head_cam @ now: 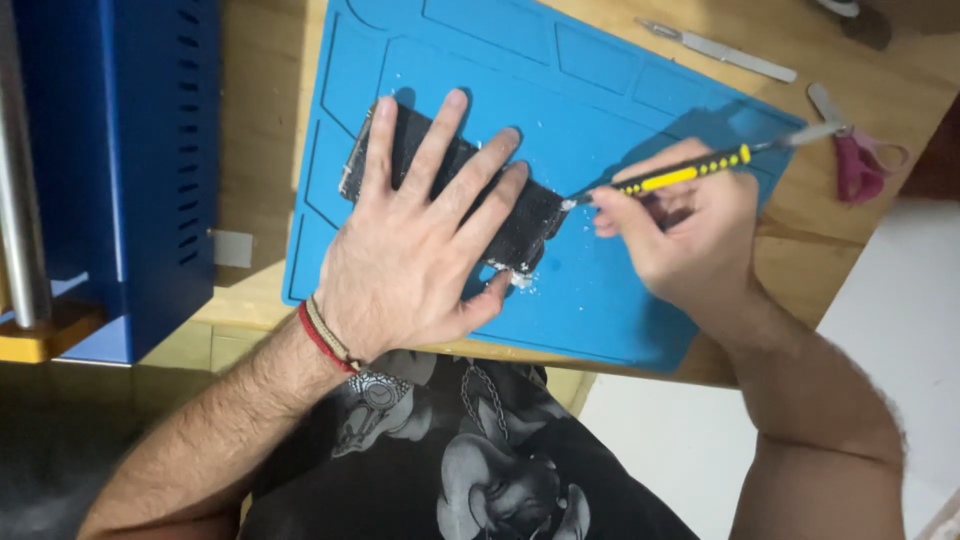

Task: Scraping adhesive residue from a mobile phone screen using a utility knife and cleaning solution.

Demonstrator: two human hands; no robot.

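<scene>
Lowest in the frame come the two forearms and a black printed shirt. The left hand (415, 250) lies flat with fingers spread wide, pressing down on the phone (520, 225) — a dark slab lying slantwise on the blue mat (600, 90), near the middle of the picture. White crumbs lie on the mat by the phone's lower right corner.

The right hand (680, 230) is closed around the tool (690, 172), a thin yellow-and-black one, held like a pen. Its tip touches the right end of the phone.

To do this well, I judge that the tip should stay low and almost flat against the edge, with small strokes away from the left fingers. The flat palm should keep steady weight, so that the phone does not slide — too much force at the tip could chip it more.

Farther, at the upper right, pink scissors (858, 160) and a metal blade (720, 48) lie on the table (260, 120). A blue machine (120, 170) stands at the left.
</scene>
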